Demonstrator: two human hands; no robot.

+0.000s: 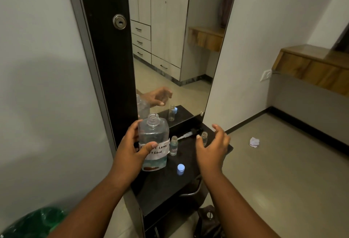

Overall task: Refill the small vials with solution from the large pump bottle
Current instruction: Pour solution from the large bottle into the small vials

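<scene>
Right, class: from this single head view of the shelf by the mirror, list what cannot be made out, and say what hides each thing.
1. Large bottle label: the first word is covered by the left hand.
2. Far vial: the right hand hides its lower part, so its fill level is unknown.
3. Near vial label: too small to read.
4. Green object: cut off by the frame's bottom-left corner.

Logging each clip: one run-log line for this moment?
left hand holds uncapped pump bottle | right hand open near vial | pump on shelf
</scene>
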